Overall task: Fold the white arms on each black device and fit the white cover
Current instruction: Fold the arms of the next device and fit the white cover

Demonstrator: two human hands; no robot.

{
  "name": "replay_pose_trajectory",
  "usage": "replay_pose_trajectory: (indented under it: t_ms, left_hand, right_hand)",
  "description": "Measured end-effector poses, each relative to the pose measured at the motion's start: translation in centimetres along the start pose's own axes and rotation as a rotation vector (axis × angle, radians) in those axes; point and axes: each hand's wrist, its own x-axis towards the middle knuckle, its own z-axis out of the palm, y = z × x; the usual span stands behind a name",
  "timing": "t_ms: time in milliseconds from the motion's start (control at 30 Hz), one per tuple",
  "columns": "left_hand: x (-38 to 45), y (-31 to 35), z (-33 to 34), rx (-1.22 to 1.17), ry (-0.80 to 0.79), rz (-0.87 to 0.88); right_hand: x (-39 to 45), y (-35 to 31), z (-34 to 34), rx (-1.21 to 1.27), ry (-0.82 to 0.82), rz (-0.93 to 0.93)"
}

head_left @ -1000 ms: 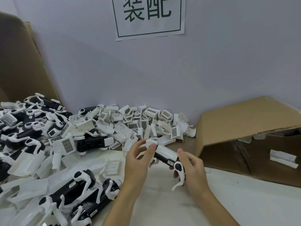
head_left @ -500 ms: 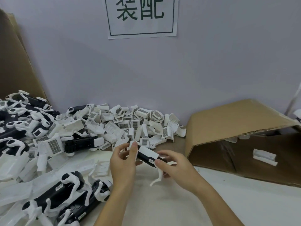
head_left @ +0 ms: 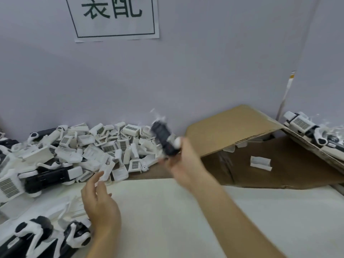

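Note:
My right hand (head_left: 183, 159) grips a black device (head_left: 164, 137) with white ends, raised and blurred, above the table's back edge beside the cardboard box. My left hand (head_left: 98, 200) hovers open and empty over the white table, fingers relaxed, near the edge of the parts pile. A heap of loose white covers (head_left: 111, 144) lies against the wall. Black devices with unfolded white arms (head_left: 46, 233) lie at the lower left, and another black device (head_left: 50, 176) rests at the left of the heap.
A cardboard box (head_left: 232, 127) lies on its side at the right, with a white part (head_left: 260, 162) inside. More devices (head_left: 305, 127) sit on cardboard at the far right. A paper sign (head_left: 113, 17) hangs on the grey wall. White table (head_left: 167, 211) in front.
My left hand let go of the device and dropped back over the table. My right hand lifted the device up and to the right, towards the box. The view shifted right.

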Motion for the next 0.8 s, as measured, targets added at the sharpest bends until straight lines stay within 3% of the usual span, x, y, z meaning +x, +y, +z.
replay_pose_trajectory:
  t_ms: [100,200,367,567,800]
  left_hand:
    - [0.0,-0.2,0.2,-0.008,-0.015,-0.023]
    - [0.1,-0.4,0.5,-0.027,-0.033,-0.062]
    - [-0.1,-0.7,0.7,0.013,-0.073,-0.091]
    - [-0.2,-0.6,1.0,0.1,-0.278,-0.106]
    - [-0.5,0.2,0.5,0.141,-0.311,-0.124]
  right_hand:
    - [0.9,-7.9,1.1,0.199,0.137,-0.298]
    - [0.4,-11.4,0.0,0.273,0.198,-0.36]
    - [-0.1,-1.1,-2.0,-0.211,0.232,-0.195]
    - [-0.3,7.7,-5.3,-0.745,0.111,-0.077]
    - [-0.7,7.9,-5.4,-0.901,0.086,-0.161]
